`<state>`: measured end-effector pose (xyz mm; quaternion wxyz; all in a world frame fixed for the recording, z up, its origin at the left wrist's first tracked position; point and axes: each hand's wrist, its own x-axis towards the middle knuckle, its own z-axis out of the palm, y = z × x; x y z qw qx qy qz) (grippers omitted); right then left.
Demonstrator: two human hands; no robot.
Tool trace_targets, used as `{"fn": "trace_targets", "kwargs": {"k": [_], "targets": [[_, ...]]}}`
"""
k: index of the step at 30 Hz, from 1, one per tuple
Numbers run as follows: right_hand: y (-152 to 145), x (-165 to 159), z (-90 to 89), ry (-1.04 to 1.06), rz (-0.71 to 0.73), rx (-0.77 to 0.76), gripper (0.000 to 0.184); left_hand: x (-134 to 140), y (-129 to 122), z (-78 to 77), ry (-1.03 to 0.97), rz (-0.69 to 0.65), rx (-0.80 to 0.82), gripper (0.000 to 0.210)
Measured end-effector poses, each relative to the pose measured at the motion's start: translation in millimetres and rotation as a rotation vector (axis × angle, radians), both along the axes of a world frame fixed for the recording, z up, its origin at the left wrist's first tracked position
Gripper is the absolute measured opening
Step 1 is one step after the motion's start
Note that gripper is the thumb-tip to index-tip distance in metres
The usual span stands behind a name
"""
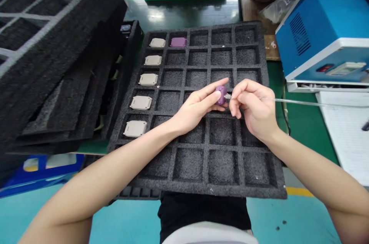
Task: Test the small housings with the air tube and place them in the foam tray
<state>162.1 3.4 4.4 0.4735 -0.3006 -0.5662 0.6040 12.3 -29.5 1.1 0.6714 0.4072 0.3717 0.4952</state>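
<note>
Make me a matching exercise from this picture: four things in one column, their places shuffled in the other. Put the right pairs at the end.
Things
1. Rounded purple piece
2. Beige pieces
3. Blue machine
4. Thin pale cord

Places
A. Running off to the right from the right hand
B. In the leftmost column of the black foam tray
C. Held in the left hand
D. Beyond the tray's right side

Pairs: 1-C, 2-B, 3-D, 4-A

Bright in here: white glare streaks the glossy dark-green tabletop (187, 11); the leftmost gridded black foam tray (60, 34) looks blurred.
</note>
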Motion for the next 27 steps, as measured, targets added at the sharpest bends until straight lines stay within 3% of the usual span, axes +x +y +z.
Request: {"fn": "trace_targets", "kwargs": {"k": [27], "targets": [[-0.1,-0.6,0.9,0.006,-0.012,0.008,0.013,1.7,-0.6,-0.6,0.092,0.015,0.04,0.044]]}}
